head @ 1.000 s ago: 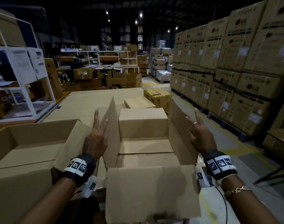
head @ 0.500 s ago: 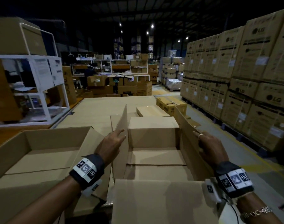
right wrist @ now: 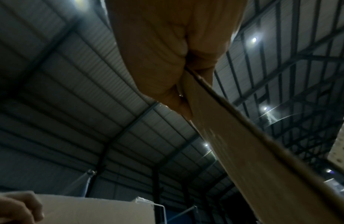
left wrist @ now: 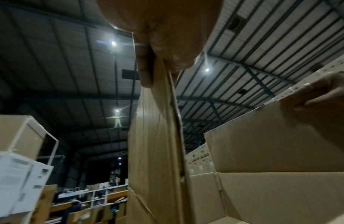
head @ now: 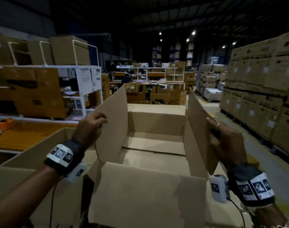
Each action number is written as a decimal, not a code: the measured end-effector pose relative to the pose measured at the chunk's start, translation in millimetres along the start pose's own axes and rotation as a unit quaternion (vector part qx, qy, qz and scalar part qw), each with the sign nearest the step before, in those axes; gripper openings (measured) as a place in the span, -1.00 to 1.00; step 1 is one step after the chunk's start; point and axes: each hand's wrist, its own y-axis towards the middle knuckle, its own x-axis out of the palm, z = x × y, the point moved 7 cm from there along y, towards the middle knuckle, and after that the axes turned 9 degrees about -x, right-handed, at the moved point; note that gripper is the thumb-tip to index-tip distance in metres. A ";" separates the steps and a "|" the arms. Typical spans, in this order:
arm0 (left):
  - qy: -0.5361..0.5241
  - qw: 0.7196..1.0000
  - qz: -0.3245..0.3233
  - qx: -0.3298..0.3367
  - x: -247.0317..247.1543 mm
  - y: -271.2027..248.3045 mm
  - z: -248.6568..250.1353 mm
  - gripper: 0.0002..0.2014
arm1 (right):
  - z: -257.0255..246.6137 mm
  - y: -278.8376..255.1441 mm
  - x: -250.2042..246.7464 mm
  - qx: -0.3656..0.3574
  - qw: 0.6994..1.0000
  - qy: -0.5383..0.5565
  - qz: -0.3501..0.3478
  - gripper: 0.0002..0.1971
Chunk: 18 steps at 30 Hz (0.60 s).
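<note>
Pinching two flaps (head: 112, 129) of one box (head: 156, 124).

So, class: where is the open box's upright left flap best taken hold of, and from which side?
Pinch the left flap at its near top corner, coming from outside the box, as the left hand does. It stands upright and thin with its free edge exposed, so a pinch should hold.

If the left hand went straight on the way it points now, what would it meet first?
The left hand pinches the upright left flap; going on, it would likely push that flap inward over the open cardboard box, with nothing else nearer.
</note>
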 end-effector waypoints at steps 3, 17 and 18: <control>0.025 0.999 0.022 -0.008 -29.2 4.1 -21.9 -0.80 | -7.6 15.6 4.0 -0.010 0.997 0.072 0.035 -0.51; 0.121 0.986 0.110 -0.039 -138.6 -21.2 -140.7 -0.84 | -93.4 64.7 55.7 -0.004 0.974 0.205 0.096 -0.50; 0.124 0.985 0.114 -0.038 -141.9 -24.2 -151.4 -0.84 | -103.7 68.7 62.7 -0.009 0.974 0.205 0.096 -0.51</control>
